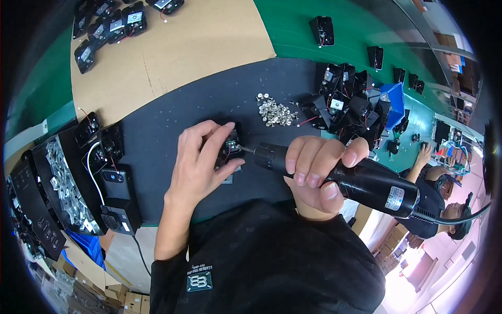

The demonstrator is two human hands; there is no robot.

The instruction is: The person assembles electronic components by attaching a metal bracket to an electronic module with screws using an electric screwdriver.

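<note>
My right hand (pixel 316 166) is wrapped round a black electric screwdriver (pixel 374 184), held almost level with its tip pointing left. The bit reaches to the edge of a small black plastic housing (pixel 234 140) with a green circuit board inside; whether it sits on a screw is too small to tell. Fingers and thumb of my left hand (pixel 194 159) grip this housing against the dark mat (pixel 157 172), hiding part of it. Just beyond the two hands lies a loose heap of silvery screws (pixel 276 113).
Black housings with wires pile up at the right (pixel 348 102), beside a blue bin (pixel 395 104). More housings (pixel 115 25) lie on cardboard (pixel 198 42) at the far left. Left stand a box of metal parts (pixel 68 180) and a black power unit (pixel 121 215). A co-worker (pixel 434 193) sits at right.
</note>
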